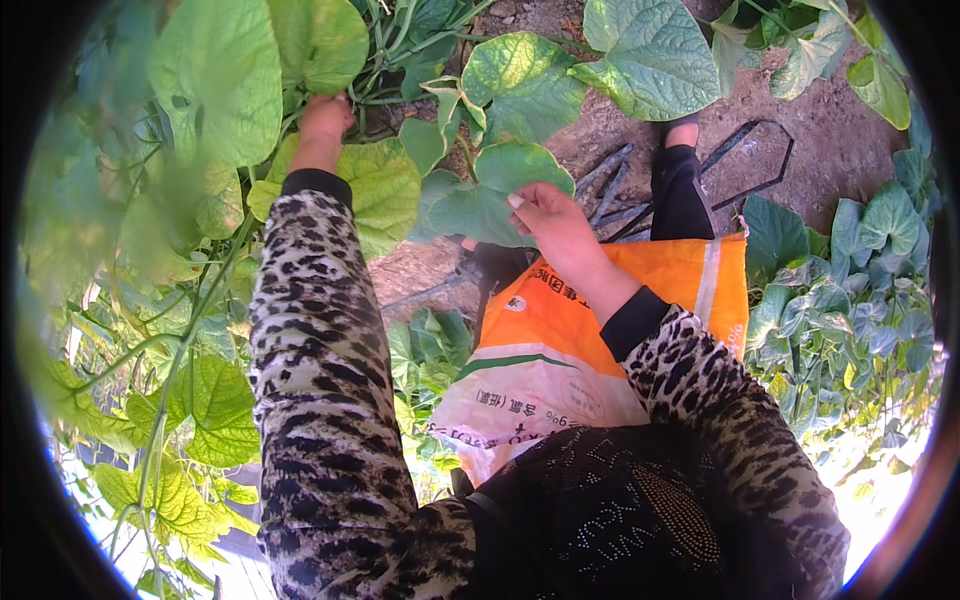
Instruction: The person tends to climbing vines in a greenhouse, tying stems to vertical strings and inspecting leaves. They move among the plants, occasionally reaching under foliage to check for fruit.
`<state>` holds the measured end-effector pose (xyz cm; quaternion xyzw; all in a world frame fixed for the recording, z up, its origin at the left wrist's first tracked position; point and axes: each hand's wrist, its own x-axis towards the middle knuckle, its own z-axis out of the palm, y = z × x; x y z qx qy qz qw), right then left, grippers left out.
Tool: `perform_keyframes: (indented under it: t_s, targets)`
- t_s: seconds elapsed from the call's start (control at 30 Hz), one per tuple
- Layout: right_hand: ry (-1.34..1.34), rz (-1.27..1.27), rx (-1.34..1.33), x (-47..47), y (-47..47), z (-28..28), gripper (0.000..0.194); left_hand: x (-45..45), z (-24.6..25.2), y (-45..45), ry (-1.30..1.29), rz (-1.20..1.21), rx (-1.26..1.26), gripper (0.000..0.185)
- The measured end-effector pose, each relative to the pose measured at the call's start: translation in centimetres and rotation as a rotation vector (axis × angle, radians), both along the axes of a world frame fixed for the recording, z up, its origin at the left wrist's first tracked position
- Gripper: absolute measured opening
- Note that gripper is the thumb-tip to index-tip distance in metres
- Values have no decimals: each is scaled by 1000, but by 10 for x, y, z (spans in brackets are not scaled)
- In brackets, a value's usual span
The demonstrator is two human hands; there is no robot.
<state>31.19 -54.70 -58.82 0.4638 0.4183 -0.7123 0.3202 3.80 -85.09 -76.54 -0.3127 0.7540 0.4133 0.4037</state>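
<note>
My left hand [327, 118] reaches in among the stems [382, 56] of a broad-leaved climbing vine at the upper left. Its fingers are curled and partly hidden by stems and leaves, so what they hold does not show. A yellowing leaf [379, 191] lies just below that wrist. My right hand [553, 221] hovers before a green leaf [499, 184], fingers loosely bent, with nothing visible in them. Whether it touches the leaf is unclear. Under my right forearm, an orange and white woven sack [667, 262] bearing print hangs from my waist like an apron.
Large vine leaves [217, 82] crowd the left side, some blurred close to the camera. Bare soil [817, 142] shows ahead, with a black strap-like loop [787, 154] and dark strips [611, 176] near my feet. More vines [847, 262] stand at the right.
</note>
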Motion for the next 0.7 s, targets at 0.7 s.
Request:
perform_keyframes:
  t_s: [0.7]
  targets:
    - [-50,-16,-9,0,2,-7,25,-1,28,6,-336,65,138,27]
